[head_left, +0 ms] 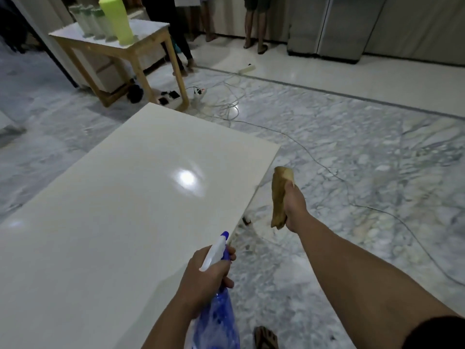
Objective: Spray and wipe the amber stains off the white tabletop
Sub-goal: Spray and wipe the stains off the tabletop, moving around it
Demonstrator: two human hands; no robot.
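Note:
The white tabletop (120, 197) fills the left and centre of the view, glossy, with a bright light reflection and no amber stain that I can make out. My left hand (205, 275) grips a blue spray bottle (219, 318) by its neck, its white and blue nozzle pointing up over the table's right edge. My right hand (295, 207) is off the table's right side, above the floor, closed around a folded tan cloth (279, 195) held upright.
A wooden side table (151, 46) with a lime-green cylinder (117, 18) and several pale bottles stands at the back left. Cables and power strips (226, 102) trail across the marble floor. People's legs (254, 31) stand at the far wall. My sandalled foot (265, 337) is below.

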